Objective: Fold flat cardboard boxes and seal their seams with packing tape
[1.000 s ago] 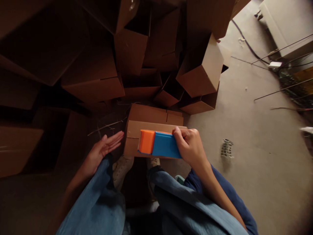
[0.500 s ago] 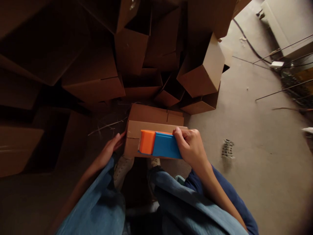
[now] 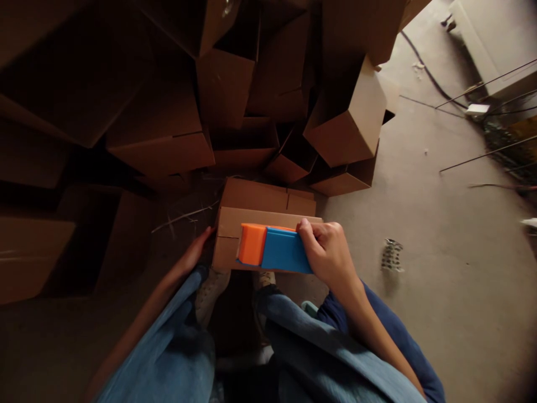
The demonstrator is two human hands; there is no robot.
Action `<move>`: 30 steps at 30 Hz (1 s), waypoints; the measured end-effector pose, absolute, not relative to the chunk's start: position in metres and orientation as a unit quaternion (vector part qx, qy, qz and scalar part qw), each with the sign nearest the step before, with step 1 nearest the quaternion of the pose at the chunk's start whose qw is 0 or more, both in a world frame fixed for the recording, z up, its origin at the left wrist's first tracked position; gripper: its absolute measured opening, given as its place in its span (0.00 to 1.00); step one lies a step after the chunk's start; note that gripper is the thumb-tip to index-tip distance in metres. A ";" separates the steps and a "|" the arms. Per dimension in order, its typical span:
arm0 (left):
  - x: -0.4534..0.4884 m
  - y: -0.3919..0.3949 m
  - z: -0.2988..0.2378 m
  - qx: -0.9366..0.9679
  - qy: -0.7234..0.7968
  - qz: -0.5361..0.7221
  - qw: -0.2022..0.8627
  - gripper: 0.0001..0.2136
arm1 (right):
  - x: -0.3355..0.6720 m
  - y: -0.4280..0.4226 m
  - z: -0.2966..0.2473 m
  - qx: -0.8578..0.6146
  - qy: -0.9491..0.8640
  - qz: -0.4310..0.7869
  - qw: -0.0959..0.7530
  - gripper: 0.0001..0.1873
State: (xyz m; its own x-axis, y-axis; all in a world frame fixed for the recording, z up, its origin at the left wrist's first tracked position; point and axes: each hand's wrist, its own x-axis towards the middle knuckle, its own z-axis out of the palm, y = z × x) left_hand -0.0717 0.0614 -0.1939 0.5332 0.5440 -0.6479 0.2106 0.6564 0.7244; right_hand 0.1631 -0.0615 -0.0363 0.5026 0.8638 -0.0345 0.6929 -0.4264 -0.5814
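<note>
A blue and orange plastic block [image 3: 268,246] lies flat on a cardboard box [image 3: 255,197], its orange end to the left. My right hand [image 3: 327,250] is shut around the block's blue right end, with the fingers over its top edge. My left hand [image 3: 193,251] is turned edge-on against the box's left side. Its fingertips reach the box edge, and the box hides part of them. Whether it grips the box, I cannot tell.
Jumbled cardboard boxes [image 3: 344,126] are heaped behind and left of the box. A concrete floor [image 3: 440,184] spreads to the right, with a crumpled foil strip [image 3: 392,256] on it. A black cable [image 3: 428,78], thin rods and a white appliance [image 3: 495,39] lie at the upper right.
My left hand has moved right from the air, its spread fingers turning edge-on against the box's left side. My right hand and the block have stayed in place.
</note>
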 end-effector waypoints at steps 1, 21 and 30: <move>-0.072 0.061 -0.199 0.406 0.468 0.110 0.777 0.28 | 0.163 -0.062 -0.036 -0.828 -0.471 0.166 0.256 0.26; 0.008 0.090 -0.157 0.662 0.472 0.375 0.444 0.11 | 0.162 -0.064 -0.037 -0.828 -0.473 0.159 0.257 0.27; 0.010 0.085 -0.159 0.671 0.525 0.295 0.433 0.12 | 0.158 -0.066 -0.036 -0.814 -0.505 0.144 0.246 0.28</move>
State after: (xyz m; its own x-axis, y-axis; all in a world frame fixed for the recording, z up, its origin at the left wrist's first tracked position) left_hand 0.0104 0.0852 -0.1588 0.2740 0.9599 -0.0591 0.4498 -0.0736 0.8901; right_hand 0.1576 -0.0658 -0.0364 0.4473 0.8943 0.0136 0.7520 -0.3678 -0.5471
